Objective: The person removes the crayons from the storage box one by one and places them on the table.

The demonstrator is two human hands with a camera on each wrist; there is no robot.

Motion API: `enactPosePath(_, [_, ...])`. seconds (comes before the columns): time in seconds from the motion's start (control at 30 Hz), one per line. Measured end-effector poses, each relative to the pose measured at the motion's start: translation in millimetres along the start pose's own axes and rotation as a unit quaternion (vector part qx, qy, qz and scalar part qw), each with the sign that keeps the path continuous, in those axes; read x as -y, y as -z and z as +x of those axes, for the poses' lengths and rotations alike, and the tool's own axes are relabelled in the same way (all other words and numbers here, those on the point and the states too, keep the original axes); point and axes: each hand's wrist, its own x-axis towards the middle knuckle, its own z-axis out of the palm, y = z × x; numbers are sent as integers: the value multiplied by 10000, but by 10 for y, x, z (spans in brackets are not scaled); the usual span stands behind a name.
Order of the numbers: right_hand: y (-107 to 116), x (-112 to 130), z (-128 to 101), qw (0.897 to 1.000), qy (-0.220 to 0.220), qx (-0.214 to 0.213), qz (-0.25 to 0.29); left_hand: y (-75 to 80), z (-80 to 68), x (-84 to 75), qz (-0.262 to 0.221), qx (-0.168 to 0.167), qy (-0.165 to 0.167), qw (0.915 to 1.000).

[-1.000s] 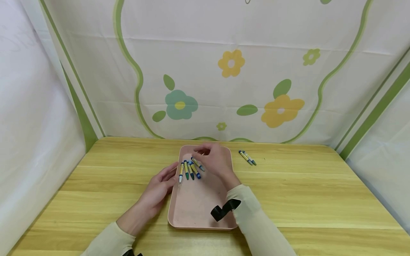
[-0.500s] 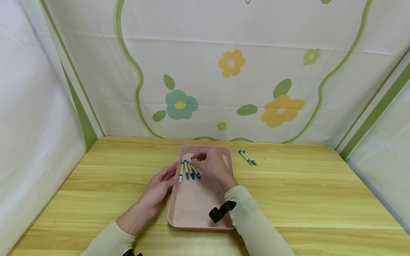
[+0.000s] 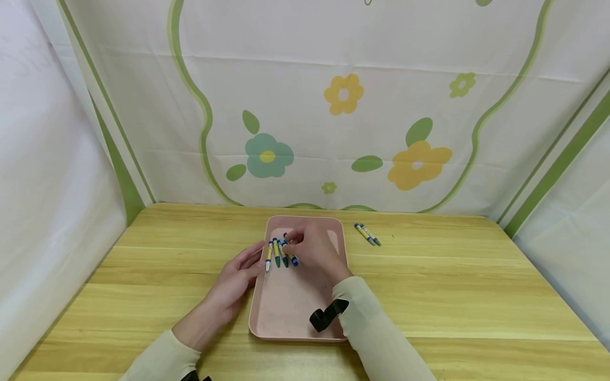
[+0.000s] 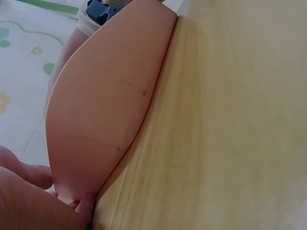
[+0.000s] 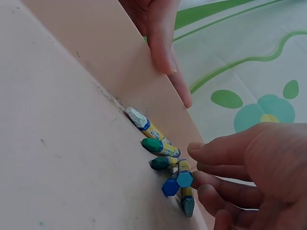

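A pink tray (image 3: 286, 309) stands on the table, with several crayons in yellow wrappers near its far left side. In the right wrist view they include a white crayon (image 5: 138, 118), a green crayon (image 5: 152, 145), a dark green crayon (image 5: 159, 164), a blue crayon (image 5: 170, 187), a light blue crayon (image 5: 184, 179) and a grey-green crayon (image 5: 188, 206). My right hand (image 3: 316, 250) is over the group, its loosely bent fingertips right at the crayons, partly hiding them. My left hand (image 3: 234, 280) rests against the tray's left side, fingers extended along it.
Two more crayons (image 3: 367, 234) lie side by side on the wooden table (image 3: 438, 286), right of the tray's far end. A white curtain (image 3: 295, 106) with printed flowers closes off the back. White cloth panels (image 3: 57, 174) flank the table.
My right hand has come slightly nearer and down over the crayons; the crayon that showed at its fingertips is now largely hidden. My left hand and the tray stay in place.
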Motion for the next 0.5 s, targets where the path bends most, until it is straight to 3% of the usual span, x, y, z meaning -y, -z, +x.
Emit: enactPosePath(0.5, [-22,-8,14,9989,101,213,-397,8,5,7,0,-34,26,10000])
